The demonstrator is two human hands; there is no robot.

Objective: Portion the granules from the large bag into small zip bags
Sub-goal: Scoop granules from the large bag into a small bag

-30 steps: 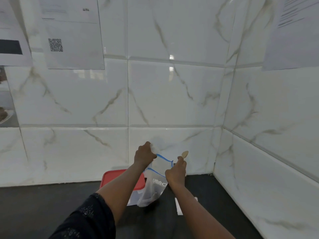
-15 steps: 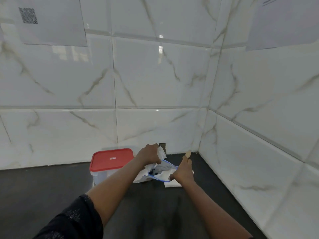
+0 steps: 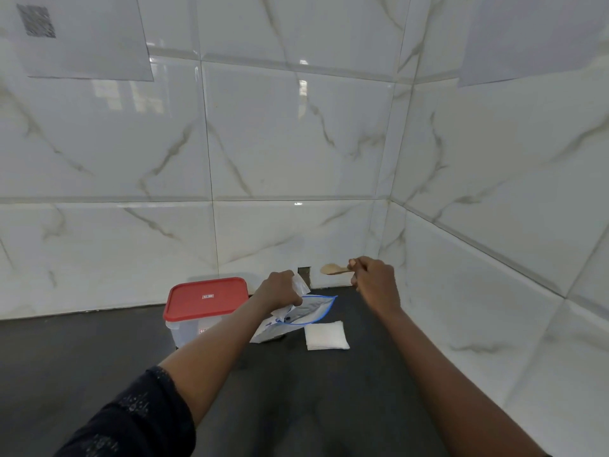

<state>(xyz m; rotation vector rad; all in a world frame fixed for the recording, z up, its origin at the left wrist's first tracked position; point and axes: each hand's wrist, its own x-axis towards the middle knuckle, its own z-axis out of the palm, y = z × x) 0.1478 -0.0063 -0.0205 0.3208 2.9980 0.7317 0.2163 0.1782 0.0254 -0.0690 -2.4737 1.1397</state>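
two hands are raised over the far right corner of the dark counter (image 3: 99, 351), where the tiled walls (image 3: 296, 143) meet. the left hand (image 3: 280, 291) is curled round the top edge of the large bag (image 3: 308, 313), a clear pouch with a blue zip line and printing on its side; the bag slumps on the counter, its mouth tilted up toward the right. what lies inside the bag cannot be made out. the right hand (image 3: 375, 280) is well apart from the bag, lifted near the right wall, its fingers closed round the handle of a wooden spoon (image 3: 332, 268) whose bowl points left, above the bag's mouth and in front of the back wall. a flat stack of small zip bags (image 3: 326, 336) lies on the counter just beside the large bag, on its right and nearer side. a clear container (image 3: 184, 331) with a red lid (image 3: 206, 296) stands to the left of the bag, near the back edge, partly behind the left forearm. a sheet with a blurred code (image 3: 82, 37) hangs on the back wall.
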